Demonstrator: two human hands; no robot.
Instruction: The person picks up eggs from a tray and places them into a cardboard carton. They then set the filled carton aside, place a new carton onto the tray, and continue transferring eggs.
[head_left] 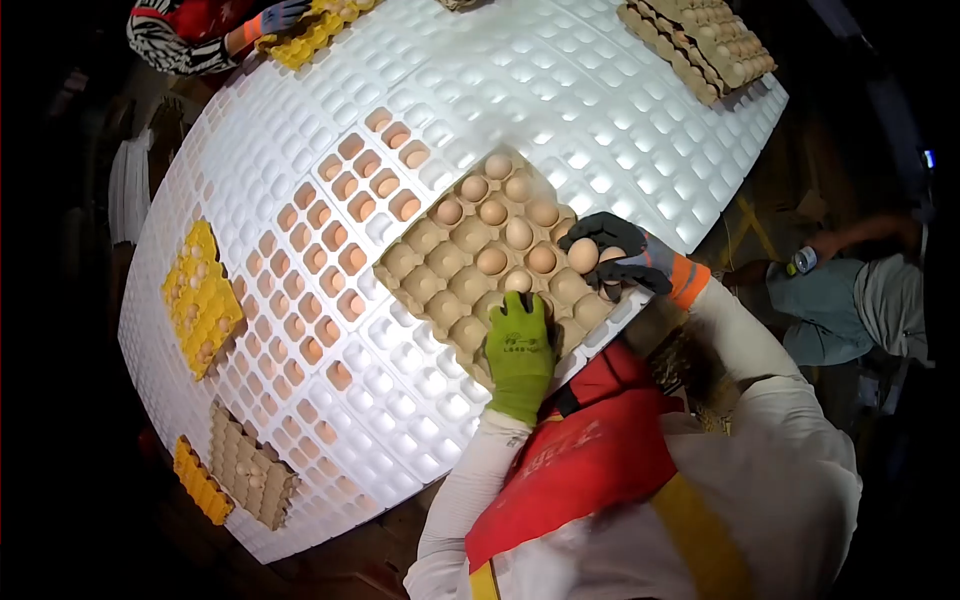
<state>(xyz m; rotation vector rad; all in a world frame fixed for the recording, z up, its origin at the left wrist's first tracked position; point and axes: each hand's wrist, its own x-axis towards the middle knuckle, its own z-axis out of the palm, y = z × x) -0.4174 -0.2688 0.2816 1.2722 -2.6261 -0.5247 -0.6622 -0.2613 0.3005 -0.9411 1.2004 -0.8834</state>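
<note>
A brown cardboard egg tray [420, 260], partly filled with eggs, lies on the white foam trays [400, 360] before me. My left hand [520, 355], in a green glove, reaches over the tray's near part, its fingertips at an egg [518, 281]; whether it grips one is hidden. At the tray's right corner my right hand [625, 262], in a dark grey and orange glove, has its fingers curled around eggs, one of them [582, 255] showing between thumb and fingers. Many cells left of the tray hold brown eggs [362, 207].
Yellow egg trays [203, 300] and a brown tray [250, 470] lie to the left. Stacked brown trays with eggs [700, 45] stand at the back right. A co-worker's gloved hand [283, 17] touches a yellow tray at the top left. Another person [830, 300] is at the right.
</note>
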